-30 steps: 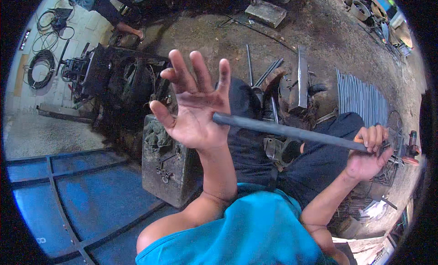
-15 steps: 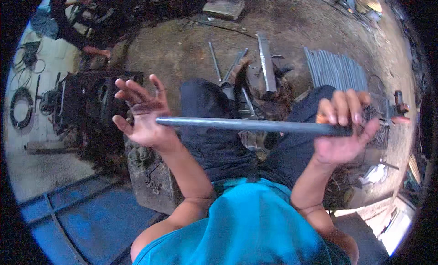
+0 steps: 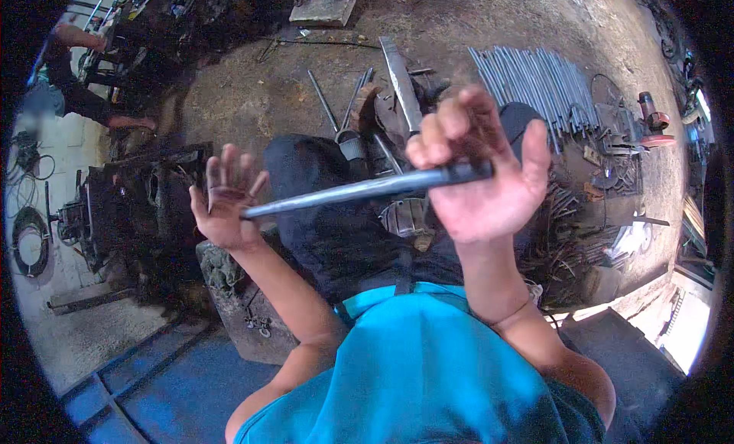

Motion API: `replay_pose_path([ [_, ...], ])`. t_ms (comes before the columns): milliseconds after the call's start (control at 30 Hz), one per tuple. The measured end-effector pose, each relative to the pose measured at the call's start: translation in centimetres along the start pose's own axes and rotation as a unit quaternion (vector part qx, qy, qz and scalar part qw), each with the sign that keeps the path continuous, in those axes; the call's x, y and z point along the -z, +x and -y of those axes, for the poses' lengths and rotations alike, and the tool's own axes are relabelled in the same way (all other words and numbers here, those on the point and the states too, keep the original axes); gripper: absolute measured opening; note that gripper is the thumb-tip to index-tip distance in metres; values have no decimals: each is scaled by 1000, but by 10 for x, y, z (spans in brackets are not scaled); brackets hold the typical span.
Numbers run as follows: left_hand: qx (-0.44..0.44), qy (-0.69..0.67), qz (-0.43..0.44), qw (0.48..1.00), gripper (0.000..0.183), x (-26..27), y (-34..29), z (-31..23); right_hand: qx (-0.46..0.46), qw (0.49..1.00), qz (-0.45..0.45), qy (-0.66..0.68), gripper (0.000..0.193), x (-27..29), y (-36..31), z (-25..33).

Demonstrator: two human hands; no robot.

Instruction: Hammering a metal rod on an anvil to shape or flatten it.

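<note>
A grey metal rod (image 3: 352, 191) with a darker right end is held up crosswise over my lap, its right end raised higher than its left. My right hand (image 3: 489, 180) has its fingers curled loosely over the dark end, with the thumb apart; the fingers are somewhat blurred. At the other end, the tip meets the heel of my left hand (image 3: 229, 207), whose fingers are spread and gripping nothing.
A bundle of similar rods (image 3: 535, 84) lies on the ground ahead to the right. An angle grinder (image 3: 654, 123) is beyond it. Between my knees stands a metal bar (image 3: 401, 81) near a cylindrical container (image 3: 352, 146). Dark machinery (image 3: 145, 191) is to the left; a person's arm (image 3: 80, 37) shows far left.
My right hand has moved left and up, tilting the rod's right end upward. The left hand has shifted slightly left. The surroundings have shifted left and slightly turned as the view moved.
</note>
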State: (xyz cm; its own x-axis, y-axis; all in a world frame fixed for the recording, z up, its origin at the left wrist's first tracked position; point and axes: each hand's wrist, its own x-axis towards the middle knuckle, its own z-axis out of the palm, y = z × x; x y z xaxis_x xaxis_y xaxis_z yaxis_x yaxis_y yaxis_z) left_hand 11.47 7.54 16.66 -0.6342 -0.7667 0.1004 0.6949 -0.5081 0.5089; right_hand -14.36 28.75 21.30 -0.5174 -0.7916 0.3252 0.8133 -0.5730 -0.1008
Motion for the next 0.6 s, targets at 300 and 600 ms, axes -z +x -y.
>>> replay_pose_path([
  [300, 502, 299, 181, 791, 71, -9, -37, 122, 28, 985, -162, -48, 34, 26, 24, 84],
  [600, 476, 130, 27, 870, 35, -32, -5, 233, 360, 724, -121, -576, 19, 37, 83, 36],
])
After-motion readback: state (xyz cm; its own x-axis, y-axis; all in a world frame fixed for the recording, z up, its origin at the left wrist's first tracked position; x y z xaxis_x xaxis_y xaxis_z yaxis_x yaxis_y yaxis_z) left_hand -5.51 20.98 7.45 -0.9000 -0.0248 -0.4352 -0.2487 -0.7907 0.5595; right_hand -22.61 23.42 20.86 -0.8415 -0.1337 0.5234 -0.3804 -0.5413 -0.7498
